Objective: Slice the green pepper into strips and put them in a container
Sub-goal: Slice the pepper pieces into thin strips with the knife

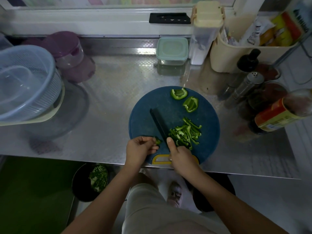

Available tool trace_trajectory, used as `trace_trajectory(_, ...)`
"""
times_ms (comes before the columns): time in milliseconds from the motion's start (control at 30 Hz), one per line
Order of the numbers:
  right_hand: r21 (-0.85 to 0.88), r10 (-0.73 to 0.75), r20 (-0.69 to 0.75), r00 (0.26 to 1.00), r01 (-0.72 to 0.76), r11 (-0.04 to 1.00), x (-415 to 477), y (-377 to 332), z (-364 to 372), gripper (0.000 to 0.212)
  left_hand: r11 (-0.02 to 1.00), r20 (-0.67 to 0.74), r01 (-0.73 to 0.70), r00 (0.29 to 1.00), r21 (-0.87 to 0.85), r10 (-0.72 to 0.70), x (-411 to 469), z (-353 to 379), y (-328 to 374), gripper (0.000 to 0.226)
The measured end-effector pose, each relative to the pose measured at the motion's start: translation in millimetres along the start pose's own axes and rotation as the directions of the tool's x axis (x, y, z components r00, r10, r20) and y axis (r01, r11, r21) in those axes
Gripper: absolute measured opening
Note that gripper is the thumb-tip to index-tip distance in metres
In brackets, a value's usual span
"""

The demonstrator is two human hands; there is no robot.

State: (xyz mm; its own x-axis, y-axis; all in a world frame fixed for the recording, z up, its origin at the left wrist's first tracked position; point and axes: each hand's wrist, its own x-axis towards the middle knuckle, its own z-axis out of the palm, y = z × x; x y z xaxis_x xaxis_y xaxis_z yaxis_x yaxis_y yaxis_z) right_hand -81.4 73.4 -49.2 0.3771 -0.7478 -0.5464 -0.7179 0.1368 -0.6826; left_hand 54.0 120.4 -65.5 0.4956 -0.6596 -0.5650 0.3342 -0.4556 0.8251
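Observation:
A round blue cutting board (143, 115) lies on the steel counter. My right hand (179, 154) grips a dark knife (158, 123), its blade pointing away to the upper left. My left hand (140, 149) pinches a small piece of green pepper (157, 141) at the board's near left. A heap of green pepper strips (185, 133) sits right of the blade. Two larger pepper pieces (179, 94) (190, 104) lie at the board's far side. A clear container with a pale green lid (172, 49) stands behind the board.
A blue colander with a clear bowl (25, 81) stands at left, a purple jar (70, 54) behind it. Bottles and a shaker (249, 85) crowd the right, beside a cream basket (224, 53). Below the counter edge, a dark bin (81, 186) holds green scraps.

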Motion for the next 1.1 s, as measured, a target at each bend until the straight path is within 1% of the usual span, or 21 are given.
trace_trajectory(67, -0.029, -0.027, 0.011, 1.0, 0.028, 0.999, -5.3, 1.9, -3.5, 0.068, 1.0, -0.013, 0.0, 1.0, -0.008, 0.0, -1.7, 0.5, -0.4, 0.009)
trace_trajectory(167, -0.136, -0.134, 0.019, 0.991, 0.135, 0.981, -12.7, 3.9, -3.6, 0.066, 1.0, -0.018, 0.004, 1.0, 0.008, -0.003, -3.0, -1.0, -0.2, 0.009)
trace_trajectory(233, -0.156, -0.194, 0.038, 0.98, 0.197, 0.968, -15.6, 5.1, -2.6, 0.065, 0.999, -0.026, 0.011, 1.0, 0.039, -0.01, -2.0, -2.3, 0.7, 0.011)
trace_trajectory(400, -0.153, -0.216, 0.054, 0.975, 0.222, 0.963, -20.5, 9.4, -3.9, 0.065, 0.993, -0.072, 0.049, 0.997, 0.107, -0.042, 2.5, -1.9, 2.6, 0.009)
trace_trajectory(467, -0.197, -0.233, 0.033, 0.972, 0.235, 0.952, -22.5, 11.3, -1.1, 0.068, 0.99, -0.087, 0.067, 0.995, 0.125, -0.057, 3.9, -0.9, 3.2, 0.011)
trace_trajectory(567, -0.332, -0.27, -0.004, 0.963, 0.253, 0.909, -18.6, 18.5, 7.6, 0.079, 0.983, -0.107, 0.075, 0.993, 0.166, -0.057, 4.4, 0.7, 4.5, 0.012)
trace_trajectory(667, -0.45, -0.308, 0.022, 0.951, 0.284, 0.847, -14.2, 22.7, 12.5, 0.114, 0.965, -0.109, 0.052, 0.994, 0.257, -0.024, 4.4, 1.6, 6.7, 0.009)
trace_trajectory(700, -0.49, -0.321, 0.022, 0.947, 0.29, 0.822, -12.6, 24.0, 12.7, 0.121, 0.96, -0.111, 0.048, 0.994, 0.278, -0.017, 4.1, 1.8, 7.6, 0.01)
trace_trajectory(733, -0.522, -0.322, 0.025, 0.946, 0.287, 0.803, -13.9, 23.9, 11.4, 0.121, 0.955, -0.114, 0.045, 0.993, 0.294, -0.012, 3.9, 1.8, 8.5, 0.011)
trace_trajectory(833, -0.532, -0.318, -0.002, 0.948, 0.268, 0.803, -19.8, 20.7, 11.1, 0.099, 0.944, -0.107, 0.023, 0.994, 0.329, 0.013, 1.1, 2.0, 10.2, 0.011)
trace_trajectory(867, -0.528, -0.319, -0.009, 0.948, 0.266, 0.806, -21.0, 19.4, 12.0, 0.101, 0.94, -0.103, 0.013, 0.994, 0.342, 0.024, -0.3, 2.2, 10.8, 0.011)
trace_trajectory(933, -0.55, -0.341, -0.02, 0.94, 0.274, 0.789, -22.6, 17.0, 14.8, 0.111, 0.933, -0.1, -0.006, 0.994, 0.36, 0.045, -1.9, 2.2, 11.1, 0.015)
trace_trajectory(967, -0.549, -0.332, -0.025, 0.943, 0.265, 0.793, -22.8, 16.0, 16.0, 0.108, 0.931, -0.096, -0.015, 0.994, 0.366, 0.054, -2.1, 2.1, 11.2, 0.017)
trace_trajectory(1033, -0.528, -0.306, -0.005, 0.952, 0.258, 0.809, -23.0, 14.8, 18.9, 0.096, 0.927, -0.085, -0.026, 0.994, 0.374, 0.062, -2.0, 1.8, 11.6, 0.017)
trace_trajectory(1100, -0.481, -0.279, 0.006, 0.96, 0.247, 0.841, -23.5, 12.9, 19.2, 0.076, 0.928, -0.076, -0.031, 0.995, 0.372, 0.063, -2.3, 1.4, 11.4, 0.018)
